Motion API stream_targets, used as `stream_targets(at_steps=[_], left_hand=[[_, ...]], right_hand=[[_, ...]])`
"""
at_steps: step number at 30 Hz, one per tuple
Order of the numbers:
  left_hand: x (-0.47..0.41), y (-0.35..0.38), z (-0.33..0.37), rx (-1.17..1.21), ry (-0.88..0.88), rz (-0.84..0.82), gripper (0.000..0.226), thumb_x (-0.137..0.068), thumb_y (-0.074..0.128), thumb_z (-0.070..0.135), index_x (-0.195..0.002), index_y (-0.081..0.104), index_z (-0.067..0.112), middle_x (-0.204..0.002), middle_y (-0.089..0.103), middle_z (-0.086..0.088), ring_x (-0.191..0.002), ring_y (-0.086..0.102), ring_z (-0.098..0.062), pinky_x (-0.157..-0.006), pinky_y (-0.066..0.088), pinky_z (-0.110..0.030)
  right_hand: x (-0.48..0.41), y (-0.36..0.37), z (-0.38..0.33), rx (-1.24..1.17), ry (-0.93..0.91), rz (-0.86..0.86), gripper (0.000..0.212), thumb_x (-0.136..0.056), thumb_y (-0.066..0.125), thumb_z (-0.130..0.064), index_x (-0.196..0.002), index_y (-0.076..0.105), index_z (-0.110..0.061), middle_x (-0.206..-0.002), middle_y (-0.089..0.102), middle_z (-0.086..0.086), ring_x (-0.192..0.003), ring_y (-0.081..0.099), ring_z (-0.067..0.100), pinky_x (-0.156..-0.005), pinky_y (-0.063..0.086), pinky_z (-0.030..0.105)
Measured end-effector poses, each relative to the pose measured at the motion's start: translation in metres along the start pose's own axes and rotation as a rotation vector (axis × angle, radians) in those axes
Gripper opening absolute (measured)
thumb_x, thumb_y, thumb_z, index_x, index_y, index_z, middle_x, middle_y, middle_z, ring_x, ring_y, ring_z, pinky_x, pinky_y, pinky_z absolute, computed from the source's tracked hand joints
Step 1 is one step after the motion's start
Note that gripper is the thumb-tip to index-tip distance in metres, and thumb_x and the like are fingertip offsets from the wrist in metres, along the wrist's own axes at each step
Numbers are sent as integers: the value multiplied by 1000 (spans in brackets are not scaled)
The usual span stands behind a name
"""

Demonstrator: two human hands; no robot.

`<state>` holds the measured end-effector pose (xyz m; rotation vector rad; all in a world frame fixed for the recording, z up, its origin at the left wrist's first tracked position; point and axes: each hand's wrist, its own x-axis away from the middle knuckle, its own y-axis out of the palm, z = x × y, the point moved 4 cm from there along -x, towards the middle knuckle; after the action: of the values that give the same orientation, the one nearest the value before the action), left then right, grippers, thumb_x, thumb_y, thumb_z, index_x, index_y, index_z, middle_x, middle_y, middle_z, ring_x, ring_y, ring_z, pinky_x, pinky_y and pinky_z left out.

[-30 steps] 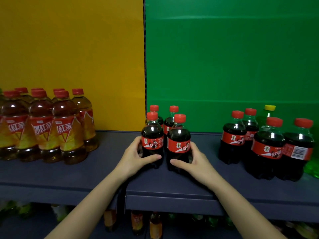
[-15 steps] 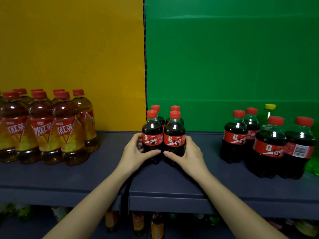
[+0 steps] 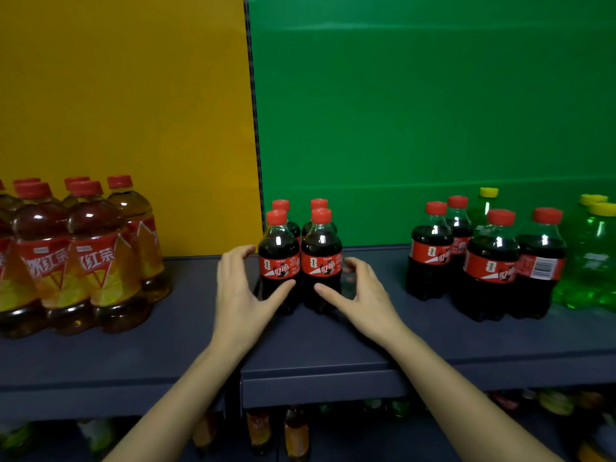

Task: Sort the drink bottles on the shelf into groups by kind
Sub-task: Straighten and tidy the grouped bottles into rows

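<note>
Several small cola bottles (image 3: 320, 248) with red caps and red labels stand in a tight two-by-two cluster at the middle of the dark shelf (image 3: 186, 331). My left hand (image 3: 238, 295) cups the cluster's left side. Its thumb lies against the front-left bottle (image 3: 279, 251), and its fingers are spread and just off the bottle. My right hand (image 3: 361, 295) mirrors it on the right, thumb at the base of the front-right bottle and fingers curled close beside it. More cola bottles (image 3: 490, 261) stand at the right.
Several iced-tea bottles (image 3: 93, 261) with yellow and red labels are grouped at the left. Green soda bottles (image 3: 596, 258) with yellow caps stand at the far right, one (image 3: 483, 208) behind the right cola group. Yellow and green back panels rise behind. A lower shelf holds mixed bottles (image 3: 266, 428).
The middle cola bottles have been pushed back and closer together. Both hands have loosened from the front two bottles, with the fingers now spread off them.
</note>
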<state>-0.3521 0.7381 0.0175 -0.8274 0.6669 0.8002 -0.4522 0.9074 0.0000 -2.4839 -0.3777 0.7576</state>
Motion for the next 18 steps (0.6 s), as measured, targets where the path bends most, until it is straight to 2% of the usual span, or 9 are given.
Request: stream_targets(at_steps=[3, 5, 7, 13, 16, 18], left_hand=[[6, -14, 35, -23, 319, 97, 37, -81, 62, 30, -106, 56, 4, -105, 52, 2, -101, 47, -12, -91, 35, -13], [11, -10, 58, 17, 443, 43, 18, -83, 59, 20, -94, 60, 5, -95, 57, 0, -91, 52, -13, -84, 39, -16], [15, 5, 79, 47, 490, -67, 10, -84, 58, 17, -89, 60, 8, -89, 59, 0, -85, 53, -13, -77, 43, -21], [16, 76, 114, 76, 377, -332, 24, -84, 55, 34, -102, 54, 17, -99, 51, 10, -94, 49, -4, -80, 42, -21], [10, 113, 125, 112, 207, -408, 40, -84, 63, 33, -117, 46, 18, -111, 46, 10, -103, 46, -5, -90, 44, -27], [3, 139, 128, 144, 54, -463, 58, -82, 67, 33, -129, 37, 14, -125, 43, 4, -114, 46, -11, -98, 42, -32]], right_hand=[[16, -33, 8, -16, -53, 129, 51, -81, 67, -33, -124, 45, -18, -118, 49, -8, -111, 49, 8, -97, 43, 32], [28, -62, 15, -17, -90, 223, 37, -82, 67, -20, -115, 50, -21, -112, 53, -7, -105, 51, 7, -91, 44, 22], [41, -91, 23, -11, -111, 305, 31, -82, 66, -13, -110, 53, -22, -109, 57, -6, -103, 54, 6, -87, 43, 14], [67, -162, 59, 31, -120, 483, 32, -82, 64, -4, -104, 54, -24, -104, 58, -6, -99, 56, 4, -83, 47, 16], [68, -183, 77, 48, -90, 496, 40, -82, 64, -5, -116, 50, -20, -112, 55, -1, -102, 54, 7, -85, 40, 4], [65, -187, 85, 64, -87, 448, 52, -82, 65, -7, -128, 44, -15, -121, 52, -2, -109, 50, 5, -91, 36, 3]])
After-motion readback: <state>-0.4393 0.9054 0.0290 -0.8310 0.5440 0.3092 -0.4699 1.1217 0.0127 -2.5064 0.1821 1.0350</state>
